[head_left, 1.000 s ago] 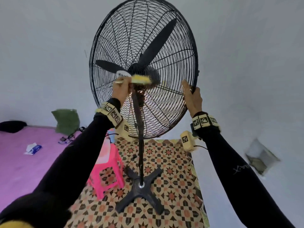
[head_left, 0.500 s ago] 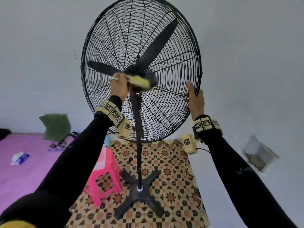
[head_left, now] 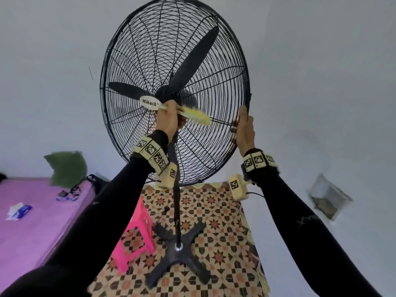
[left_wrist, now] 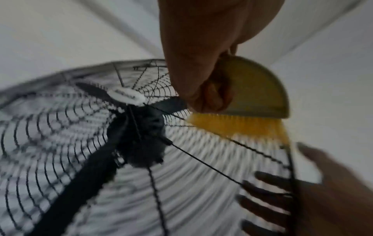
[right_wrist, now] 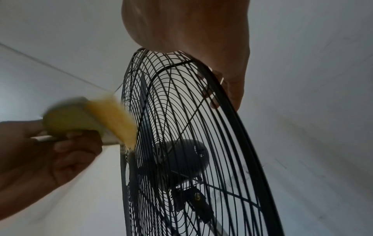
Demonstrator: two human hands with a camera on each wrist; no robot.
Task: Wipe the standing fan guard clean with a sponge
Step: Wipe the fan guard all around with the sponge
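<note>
The left hand [head_left: 169, 118] has its fingers [right_wrist: 78, 143] clenched round a pale handle, thumb on top, holding a brush [head_left: 194, 114]: a flat olive-yellow half-round back with a row of bright yellow bristles [left_wrist: 238, 126] along its straight edge. It looks like a brush and not a sponge. The bristle tips touch the front wires of the guard [head_left: 150, 50], just right of the hub; the brush is motion-blurred in the right wrist view.

The right hand [head_left: 244, 129] grips the guard's rim, thumb in front along the black band, fingers [left_wrist: 262, 193] curled round behind and showing dark through the wires.

The guard is a large black wire cage: thin rings set close together, crossed by straight spokes running out from the centre, with a thick black rim. A white oval badge [head_left: 150, 102] lettered "Mikach" sits at its centre, just left of the left fingers. Behind the wires are black blades [head_left: 197, 58] and a grey motor housing [right_wrist: 181, 158].

Below the hands, a black pole [head_left: 176, 202] runs down to a cross-shaped base [head_left: 177, 260] on a patterned mat [head_left: 214, 211]. A pink stool [head_left: 137, 234] stands left of the base, beside a purple bed [head_left: 32, 221].
</note>
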